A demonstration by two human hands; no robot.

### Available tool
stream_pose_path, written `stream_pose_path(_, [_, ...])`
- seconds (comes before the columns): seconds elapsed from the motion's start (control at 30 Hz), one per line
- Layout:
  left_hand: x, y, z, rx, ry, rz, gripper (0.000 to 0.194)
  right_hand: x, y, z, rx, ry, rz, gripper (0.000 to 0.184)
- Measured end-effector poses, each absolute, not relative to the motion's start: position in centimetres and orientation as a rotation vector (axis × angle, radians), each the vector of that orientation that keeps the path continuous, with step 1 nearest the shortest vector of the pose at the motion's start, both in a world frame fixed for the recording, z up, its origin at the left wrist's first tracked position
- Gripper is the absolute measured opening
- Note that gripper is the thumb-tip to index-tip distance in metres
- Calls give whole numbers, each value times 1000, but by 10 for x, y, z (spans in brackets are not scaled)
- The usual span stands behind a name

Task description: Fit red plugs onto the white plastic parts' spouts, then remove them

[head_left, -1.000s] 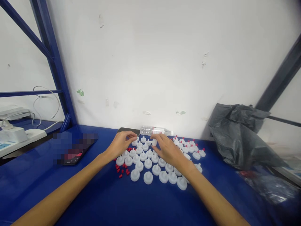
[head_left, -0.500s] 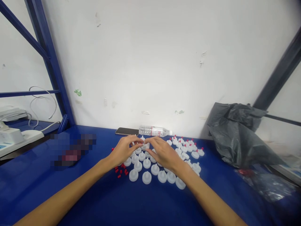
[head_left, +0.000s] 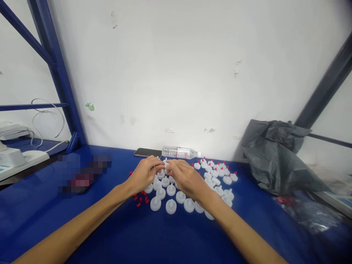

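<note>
Several white plastic caps (head_left: 171, 207) stand in rows on the blue table (head_left: 154, 238). Small red plugs (head_left: 140, 200) lie loose at their left. More white caps fitted with red plugs (head_left: 217, 170) sit in a group to the right. My left hand (head_left: 145, 173) and my right hand (head_left: 184, 178) meet fingertip to fingertip above the far rows. Both are pinched around a small white cap (head_left: 165, 168) held between them. What else the fingers hold is hidden.
A clear water bottle (head_left: 180, 152) lies on its side by the wall, with a phone (head_left: 147, 152) beside it. A crumpled black plastic bag (head_left: 277, 156) stands at the right. A blurred dark object (head_left: 82, 174) lies at the left, near a white power strip (head_left: 16, 161) and cables.
My two hands have come together over the caps, from apart to fingertips touching. The right hand moved left with a white cap. The camera shifted slightly.
</note>
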State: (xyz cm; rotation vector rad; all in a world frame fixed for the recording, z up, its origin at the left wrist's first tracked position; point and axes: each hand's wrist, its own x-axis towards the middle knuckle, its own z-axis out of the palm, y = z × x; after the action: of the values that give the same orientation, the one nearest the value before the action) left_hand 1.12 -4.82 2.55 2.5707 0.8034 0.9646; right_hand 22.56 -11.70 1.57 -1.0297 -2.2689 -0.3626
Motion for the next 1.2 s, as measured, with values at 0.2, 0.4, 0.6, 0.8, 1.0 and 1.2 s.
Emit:
stream_pose_path(0.2, [10,-40,28,2632,899,918,27,222,-112,27,-1066,-2281,-423,25])
stream_pose_path(0.4, [2,-23,25,2748,1162,764,22,245,-106,28,-1356,-2116,-405,28])
stream_pose_path(0.6, [-21,0,21,2760,1381,436,24,276,-90,8,-1492,-2104,-375,34])
stream_pose_path(0.8, [-34,4,26,2658,1538,253,28,281,-91,2,-1539,-2237,-275,33])
stream_pose_path(1.0, [-37,5,25,2568,1555,202,28,267,-97,12,-1584,-2293,-173,42])
stream_pose_path(1.2, [-36,5,23,2531,1534,210,31,246,-86,16,-1581,-2381,-56,44])
